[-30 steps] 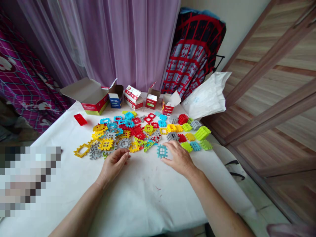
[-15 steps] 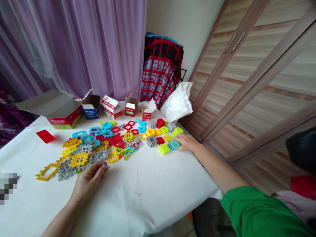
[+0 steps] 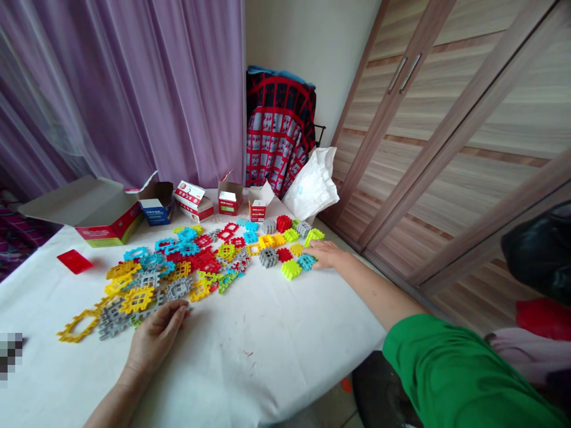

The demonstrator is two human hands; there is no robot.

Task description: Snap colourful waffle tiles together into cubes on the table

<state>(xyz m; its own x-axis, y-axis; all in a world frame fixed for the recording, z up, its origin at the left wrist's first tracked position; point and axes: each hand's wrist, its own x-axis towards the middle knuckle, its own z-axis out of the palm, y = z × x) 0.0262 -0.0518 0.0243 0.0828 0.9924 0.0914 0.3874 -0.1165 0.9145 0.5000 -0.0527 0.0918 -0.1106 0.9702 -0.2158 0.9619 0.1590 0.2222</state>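
A spread of colourful interlocking plastic tiles (image 3: 196, 264) lies on a table with a white cloth (image 3: 267, 345). My left hand (image 3: 154, 336) rests flat on the cloth with fingers stretched, its tips touching a grey tile (image 3: 116, 315) at the pile's near edge. My right hand (image 3: 328, 254) reaches out to the right end of the spread, fingers flat, beside a blue tile (image 3: 307, 261) and a lime-green tile (image 3: 291, 269). Neither hand holds anything.
Several opened small cardboard boxes (image 3: 191, 201) and a larger open box (image 3: 96, 211) stand along the table's far edge. A red card (image 3: 74, 261) lies at left. A white plastic bag (image 3: 312, 184) sits at the far right corner. A wooden wardrobe (image 3: 446, 137) stands right.
The view has swung to the right. My right hand moved from a blue tile near the middle out to the right end of the pile. My left hand stayed at the pile's near edge.
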